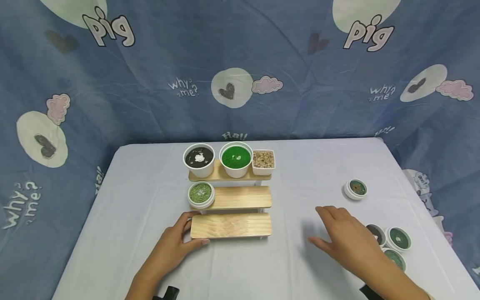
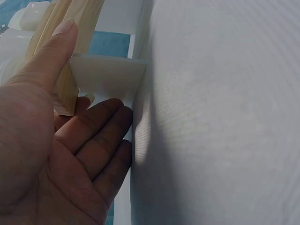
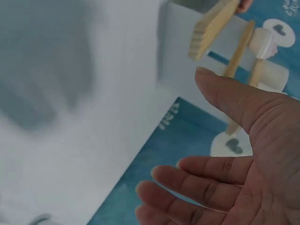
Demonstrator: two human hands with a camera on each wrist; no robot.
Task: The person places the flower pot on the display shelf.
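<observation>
Pale wooden three-step stand (image 1: 231,225) looks light but stiff imo, so left hand (image 1: 174,246) pinching the end's smart, right hand (image 1: 346,237) empty, fingers loose.

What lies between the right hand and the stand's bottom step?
In the head view, only white cloth, partly shadowed, separates the right hand from the bottom step.

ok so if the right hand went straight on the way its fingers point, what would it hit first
Probably the square bowl at the wooden stand's top right, after passing over bare white cloth. The right hand's height is unclear, so it might pass above.
</observation>
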